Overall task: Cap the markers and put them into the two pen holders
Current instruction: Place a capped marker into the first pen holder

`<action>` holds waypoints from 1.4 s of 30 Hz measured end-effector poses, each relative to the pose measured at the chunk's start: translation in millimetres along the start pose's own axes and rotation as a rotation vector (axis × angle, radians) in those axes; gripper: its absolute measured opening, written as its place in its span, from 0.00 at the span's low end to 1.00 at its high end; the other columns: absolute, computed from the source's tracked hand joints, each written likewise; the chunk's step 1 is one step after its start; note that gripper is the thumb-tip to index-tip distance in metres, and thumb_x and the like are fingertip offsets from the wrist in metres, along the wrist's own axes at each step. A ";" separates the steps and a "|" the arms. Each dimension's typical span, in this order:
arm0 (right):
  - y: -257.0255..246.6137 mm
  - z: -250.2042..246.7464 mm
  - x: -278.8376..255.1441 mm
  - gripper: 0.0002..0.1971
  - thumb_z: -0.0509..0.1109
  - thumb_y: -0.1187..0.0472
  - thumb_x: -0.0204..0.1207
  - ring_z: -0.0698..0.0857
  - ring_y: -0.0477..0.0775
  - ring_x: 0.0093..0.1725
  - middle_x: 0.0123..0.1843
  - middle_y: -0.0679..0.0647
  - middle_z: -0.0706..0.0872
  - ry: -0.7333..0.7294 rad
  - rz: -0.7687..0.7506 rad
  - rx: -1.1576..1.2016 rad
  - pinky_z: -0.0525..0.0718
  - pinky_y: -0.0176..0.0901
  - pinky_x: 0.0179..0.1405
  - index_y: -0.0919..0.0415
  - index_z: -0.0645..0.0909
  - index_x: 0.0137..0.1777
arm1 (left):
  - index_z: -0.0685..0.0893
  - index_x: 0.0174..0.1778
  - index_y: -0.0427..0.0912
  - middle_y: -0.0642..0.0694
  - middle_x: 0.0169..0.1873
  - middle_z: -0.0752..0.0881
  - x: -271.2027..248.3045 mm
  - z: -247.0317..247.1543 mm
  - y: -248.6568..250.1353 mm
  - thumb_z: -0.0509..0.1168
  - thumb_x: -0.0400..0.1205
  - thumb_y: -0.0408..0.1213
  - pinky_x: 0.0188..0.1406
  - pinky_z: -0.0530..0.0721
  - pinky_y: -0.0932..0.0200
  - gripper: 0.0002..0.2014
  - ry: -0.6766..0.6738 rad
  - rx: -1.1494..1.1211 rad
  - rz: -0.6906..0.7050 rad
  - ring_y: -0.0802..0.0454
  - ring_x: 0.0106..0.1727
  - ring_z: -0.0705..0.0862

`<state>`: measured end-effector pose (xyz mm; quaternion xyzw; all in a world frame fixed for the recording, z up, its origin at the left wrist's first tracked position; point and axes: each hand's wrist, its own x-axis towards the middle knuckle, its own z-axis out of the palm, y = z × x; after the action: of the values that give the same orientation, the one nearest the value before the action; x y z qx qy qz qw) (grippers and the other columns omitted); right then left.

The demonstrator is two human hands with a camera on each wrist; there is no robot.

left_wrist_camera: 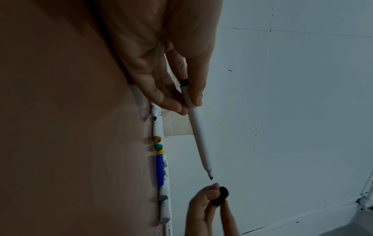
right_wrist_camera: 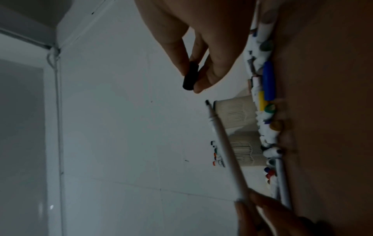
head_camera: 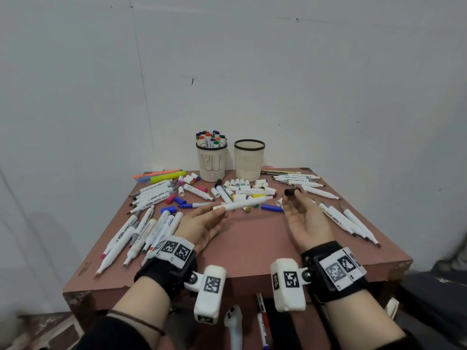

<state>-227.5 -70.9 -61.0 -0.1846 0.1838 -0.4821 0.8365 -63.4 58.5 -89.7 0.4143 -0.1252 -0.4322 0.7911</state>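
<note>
The left hand (head_camera: 202, 223) pinches the rear end of an uncapped white marker (head_camera: 245, 203) above the table (head_camera: 252, 248). The right hand (head_camera: 307, 218) pinches a black cap (head_camera: 290, 192) just off its tip, apart. Two holders (head_camera: 211, 160) stand behind.

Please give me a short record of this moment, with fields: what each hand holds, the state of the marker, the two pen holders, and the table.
left hand: pinches white marker near its back end
right hand: pinches black cap at the fingertips
marker state: uncapped, dark tip pointing at the cap, not touching
left pen holder: holds capped markers
right pen holder: no markers visible above the rim
table: many loose markers and caps lie scattered
</note>
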 end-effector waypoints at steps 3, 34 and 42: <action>5.1 -10.2 4.5 0.04 0.65 0.73 0.78 0.86 0.54 0.45 0.41 0.60 0.87 0.028 0.024 -0.009 0.89 0.41 0.43 0.67 0.81 0.48 | 0.82 0.51 0.33 0.40 0.36 0.90 1.5 -0.9 -0.5 0.65 0.77 0.21 0.33 0.88 0.62 0.08 0.000 0.011 0.000 0.50 0.36 0.90; 14.6 -18.5 8.7 0.09 0.65 0.78 0.75 0.87 0.53 0.37 0.36 0.58 0.89 -0.090 0.075 -0.253 0.88 0.38 0.34 0.64 0.81 0.46 | 0.84 0.46 0.34 0.42 0.34 0.90 -8.0 6.9 0.5 0.64 0.77 0.20 0.37 0.88 0.65 0.08 -0.015 0.151 0.005 0.52 0.34 0.90; 22.9 -22.7 8.2 0.09 0.65 0.76 0.77 0.84 0.49 0.28 0.36 0.59 0.85 -0.147 -0.065 -0.627 0.85 0.38 0.31 0.63 0.80 0.51 | 0.84 0.47 0.29 0.39 0.36 0.90 -6.0 6.8 0.8 0.64 0.78 0.21 0.39 0.89 0.63 0.05 0.006 0.090 -0.009 0.50 0.35 0.90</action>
<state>-217.7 -70.4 -92.8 -0.4736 0.2564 -0.4138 0.7340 -70.3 59.7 -83.9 0.4514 -0.1404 -0.4283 0.7701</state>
